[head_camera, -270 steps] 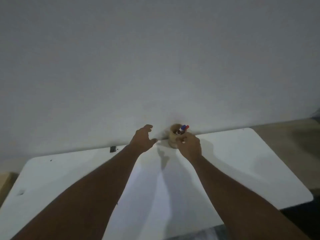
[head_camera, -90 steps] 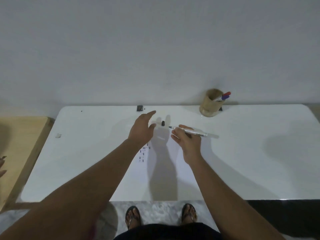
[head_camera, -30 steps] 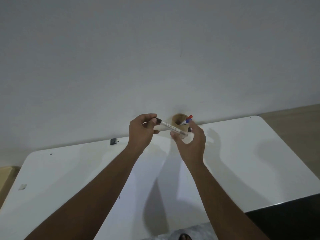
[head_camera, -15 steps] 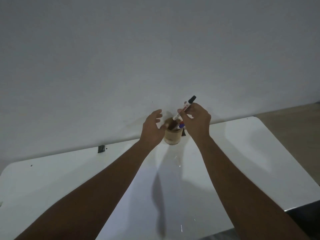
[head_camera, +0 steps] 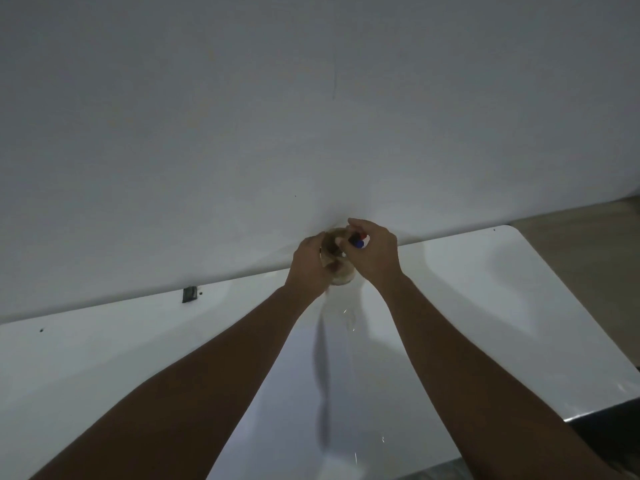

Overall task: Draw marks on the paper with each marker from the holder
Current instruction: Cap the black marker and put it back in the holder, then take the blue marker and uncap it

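A round wooden holder point(head_camera: 341, 274) stands at the back of the white table point(head_camera: 485, 306), against the wall. My left hand point(head_camera: 308, 265) wraps around the holder's left side. My right hand point(head_camera: 377, 254) hovers over the holder's mouth, its fingertips pinched on a blue-capped marker point(head_camera: 356, 243). A red-capped marker point(head_camera: 362, 235) sticks up just behind it. The black marker is hidden inside the holder or behind my fingers. The white paper point(head_camera: 284, 410) lies on the table between my forearms; no marks on it are in view.
A small black object point(head_camera: 189, 294) sits at the table's back edge to the left. The grey wall point(head_camera: 311, 116) rises right behind the holder. The table's rounded right corner point(head_camera: 512, 230) borders brown floor point(head_camera: 588, 244).
My right hand lowered the black marker into the holder and now pinches the blue-capped one. My left hand closed around the holder's side.
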